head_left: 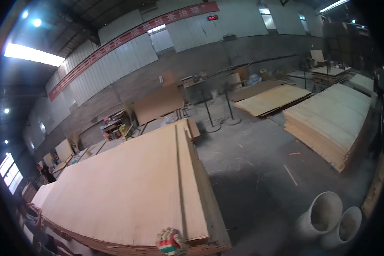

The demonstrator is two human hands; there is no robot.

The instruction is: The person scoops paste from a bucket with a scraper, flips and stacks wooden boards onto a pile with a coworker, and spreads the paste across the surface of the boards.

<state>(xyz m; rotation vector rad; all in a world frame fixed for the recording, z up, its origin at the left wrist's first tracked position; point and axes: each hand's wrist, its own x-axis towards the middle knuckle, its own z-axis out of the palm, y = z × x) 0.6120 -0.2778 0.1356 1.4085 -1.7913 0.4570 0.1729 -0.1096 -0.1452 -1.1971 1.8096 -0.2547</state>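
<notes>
My left hand, in a white knit glove with red and green bands, is at the near edge of a large stack of thin pale wood sheets. Its fingers are bent over the edge of the top veneer sheet and look closed on it. A narrow strip runs along the stack's right side, separated from the wide sheet by a dark gap. My right hand is out of view. At the stack's far left end stands another person, with an arm by the sheets.
To the right stands another stack of wood sheets, with a lower pile behind it. Two white buckets stand at lower right. Wood scraps litter the floor. Thin metal stands rise beyond the stack.
</notes>
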